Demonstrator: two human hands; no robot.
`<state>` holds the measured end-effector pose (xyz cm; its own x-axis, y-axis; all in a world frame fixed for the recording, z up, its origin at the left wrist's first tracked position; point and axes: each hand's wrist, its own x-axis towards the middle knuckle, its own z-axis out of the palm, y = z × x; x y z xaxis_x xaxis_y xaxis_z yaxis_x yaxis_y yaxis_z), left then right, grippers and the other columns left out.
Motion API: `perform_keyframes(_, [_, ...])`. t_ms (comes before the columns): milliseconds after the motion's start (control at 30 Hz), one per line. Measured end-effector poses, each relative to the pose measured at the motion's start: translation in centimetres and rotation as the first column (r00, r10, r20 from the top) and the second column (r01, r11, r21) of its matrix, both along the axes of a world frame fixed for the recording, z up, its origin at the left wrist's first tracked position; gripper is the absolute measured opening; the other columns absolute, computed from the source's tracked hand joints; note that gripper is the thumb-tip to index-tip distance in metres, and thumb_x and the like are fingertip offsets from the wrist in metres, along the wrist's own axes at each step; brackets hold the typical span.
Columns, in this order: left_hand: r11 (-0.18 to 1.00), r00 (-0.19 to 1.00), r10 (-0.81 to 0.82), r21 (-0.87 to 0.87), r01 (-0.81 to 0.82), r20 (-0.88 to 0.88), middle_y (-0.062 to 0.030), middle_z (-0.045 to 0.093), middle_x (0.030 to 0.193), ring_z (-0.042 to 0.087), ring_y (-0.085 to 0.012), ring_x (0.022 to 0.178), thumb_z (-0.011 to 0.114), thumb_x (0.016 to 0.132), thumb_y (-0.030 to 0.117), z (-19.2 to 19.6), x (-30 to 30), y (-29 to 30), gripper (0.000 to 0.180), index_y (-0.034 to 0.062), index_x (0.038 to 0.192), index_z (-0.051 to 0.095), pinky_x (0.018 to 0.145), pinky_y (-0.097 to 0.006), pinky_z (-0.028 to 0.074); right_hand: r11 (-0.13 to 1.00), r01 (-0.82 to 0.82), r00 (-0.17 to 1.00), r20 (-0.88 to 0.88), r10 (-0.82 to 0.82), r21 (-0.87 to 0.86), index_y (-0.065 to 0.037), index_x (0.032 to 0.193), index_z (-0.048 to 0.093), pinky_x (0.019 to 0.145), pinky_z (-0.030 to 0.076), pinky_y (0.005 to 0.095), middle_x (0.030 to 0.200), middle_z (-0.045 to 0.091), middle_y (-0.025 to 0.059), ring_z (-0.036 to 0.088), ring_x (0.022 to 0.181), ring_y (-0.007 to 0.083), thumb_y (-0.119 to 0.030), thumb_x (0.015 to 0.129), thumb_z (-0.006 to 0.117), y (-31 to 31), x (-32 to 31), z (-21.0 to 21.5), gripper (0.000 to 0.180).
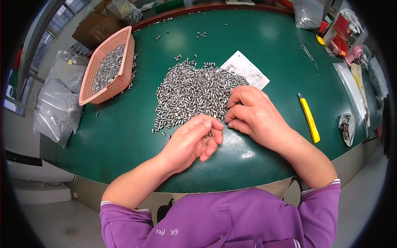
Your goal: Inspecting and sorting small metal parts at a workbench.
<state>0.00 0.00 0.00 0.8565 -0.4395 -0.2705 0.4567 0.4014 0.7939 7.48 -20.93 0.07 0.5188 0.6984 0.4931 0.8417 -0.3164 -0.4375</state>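
A wide heap of small, shiny, cylindrical metal pins (194, 91) lies in the middle of the green table. My left hand (188, 142) is cupped at the heap's near edge, its fingers curled around a few of these pins, which show in part between thumb and fingers. Close beside it, my right hand (258, 113) rests at the heap's right edge with its fingers bent and drawn together. Whatever its fingertips hold is hidden. Under the heap's far right side lies a white printed sheet (257, 75), partly covered by pins.
A pink plastic basket (126, 62) of pins stands at the left, beside clear bags (58, 107) of metal parts. On the right of the green table (165, 33) lie a yellow utility knife (310, 120) and a small white pouch (350, 129) with dark pieces.
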Motion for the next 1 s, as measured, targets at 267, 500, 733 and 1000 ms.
perform_keyframes(267, [1.0, 1.0, -0.005, 0.006, 0.005, -0.001, -0.0076, 0.056, 0.087, 0.051, -0.0102, 0.062, 0.039, 0.102, 0.024, 0.0, 0.0, -0.2, 0.025, 0.0029, 0.106, 0.052, 0.05, -0.022, 0.04, 0.999, 0.049, 0.996, 0.082, -0.048, -0.014, -0.008, 0.076, 0.063, 0.08, 0.045, 0.0395, 0.092, 0.053, 0.0048, 0.055, 0.094, 0.0253, -0.006, 0.064, 0.073, -0.4, 0.2, 0.3, 0.015])
perform_keyframes(500, [1.0, 1.0, -0.003, 0.005, 0.003, -0.003, -0.007, 0.057, 0.086, 0.051, -0.0096, 0.061, 0.04, 0.101, 0.024, -0.1, 0.0, -0.1, 0.024, 0.0037, 0.105, 0.052, 0.049, -0.022, 0.04, 0.997, 0.041, 0.999, -0.034, -0.043, -0.062, -0.008, 0.077, 0.063, 0.086, 0.043, 0.0392, 0.094, 0.054, 0.0053, 0.054, 0.101, 0.0258, -0.007, 0.067, 0.072, -0.2, -0.1, 0.5, 0.014])
perform_keyframes(733, [0.999, 1.0, -0.003, 0.035, 0.003, -0.007, -0.0058, 0.057, 0.085, 0.05, -0.0087, 0.059, 0.044, 0.1, 0.021, 0.1, -0.1, 0.0, 0.019, 0.0043, 0.106, 0.052, 0.049, -0.021, 0.039, 0.998, 0.058, 0.998, -0.037, -0.059, -0.034, -0.008, 0.085, 0.063, 0.089, 0.042, 0.0405, 0.097, 0.054, 0.0057, 0.053, 0.105, 0.0274, -0.007, 0.071, 0.071, 0.2, -0.3, 0.5, 0.016])
perform_keyframes(1000, [0.991, 0.999, 0.028, 0.13, -0.026, -0.018, -0.0058, 0.059, 0.087, 0.051, -0.0075, 0.059, 0.052, 0.096, 0.012, 0.2, -0.3, -0.6, 0.015, 0.0062, 0.11, 0.05, 0.051, -0.021, 0.042, 0.982, -0.059, 0.937, -0.33, 0.117, 0.181, -0.008, 0.088, 0.064, 0.091, 0.045, 0.038, 0.099, 0.056, 0.0061, 0.054, 0.108, 0.0257, -0.006, 0.075, 0.072, 0.9, -1.2, 0.4, 0.015])
